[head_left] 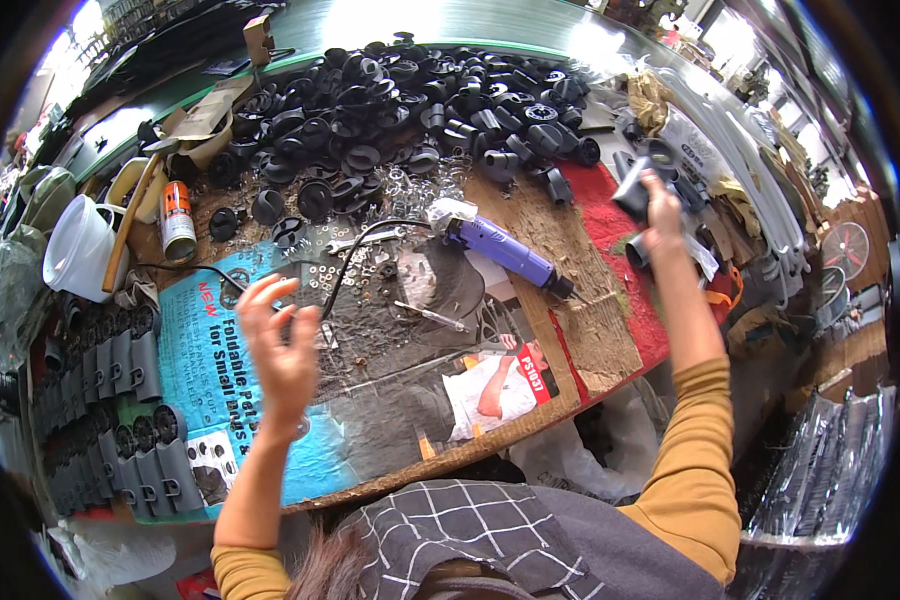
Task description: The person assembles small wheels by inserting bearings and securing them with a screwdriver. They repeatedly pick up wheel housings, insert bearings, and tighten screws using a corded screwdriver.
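The right hand gripped a grey plastic part far right; the left hand hovered spread, empty, over the surface.

Your two forearms enter from the lower edge, each in a long mustard-yellow sleeve. Your right sleeve is loose knit-like cloth that creases at the elbow and ends in a plain cuff at the wrist, leaving your right hand bare. Your left sleeve shows only as a short band pushed up near the elbow, so the forearm and your left hand are uncovered. No glove, ring, watch or bracelet can be made out on either hand. Across your front lies a dark grey garment crossed by thin pale lines forming a large windowpane check.
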Available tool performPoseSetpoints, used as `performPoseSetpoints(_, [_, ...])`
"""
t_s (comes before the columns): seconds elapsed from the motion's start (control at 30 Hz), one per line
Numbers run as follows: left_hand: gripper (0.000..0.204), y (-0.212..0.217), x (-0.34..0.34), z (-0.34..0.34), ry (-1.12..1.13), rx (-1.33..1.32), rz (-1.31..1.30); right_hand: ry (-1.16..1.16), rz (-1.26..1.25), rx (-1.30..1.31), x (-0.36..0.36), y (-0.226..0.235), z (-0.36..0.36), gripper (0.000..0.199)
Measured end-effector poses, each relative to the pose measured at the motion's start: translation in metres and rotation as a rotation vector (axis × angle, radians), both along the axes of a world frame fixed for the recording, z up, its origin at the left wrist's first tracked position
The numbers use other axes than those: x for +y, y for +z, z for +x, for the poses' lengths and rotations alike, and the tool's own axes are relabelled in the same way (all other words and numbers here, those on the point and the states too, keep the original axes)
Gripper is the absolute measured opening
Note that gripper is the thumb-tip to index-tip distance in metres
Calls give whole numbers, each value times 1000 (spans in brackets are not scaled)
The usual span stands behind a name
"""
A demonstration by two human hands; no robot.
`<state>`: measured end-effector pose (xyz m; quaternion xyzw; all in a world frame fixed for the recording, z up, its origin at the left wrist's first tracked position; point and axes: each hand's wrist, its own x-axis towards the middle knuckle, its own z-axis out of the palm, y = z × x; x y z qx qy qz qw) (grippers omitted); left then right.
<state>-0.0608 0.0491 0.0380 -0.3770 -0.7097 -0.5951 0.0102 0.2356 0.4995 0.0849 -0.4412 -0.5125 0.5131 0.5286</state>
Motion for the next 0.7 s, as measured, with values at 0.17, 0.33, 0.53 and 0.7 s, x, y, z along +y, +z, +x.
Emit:
performPoseSetpoints(0.17, [33, -1, -130, -65, 412, 178, -434, -380, -57, 52, 86, 8, 26, 25])
performPoseSetpoints(0.33, [66, -6, -234, -67, 703, 98, -1091, 374, 259, -415, 18, -35, -60, 22])
performPoseSetpoints(0.53, [57, 6, -206, -45, 607, 57, -886, 410, 304, -1055, -53, -65, -191, 35])
performPoseSetpoints(0.7, [67, 19, -122, 35, 110, -40, -529, 346, -26, -859, -50, -92, -232, 25])
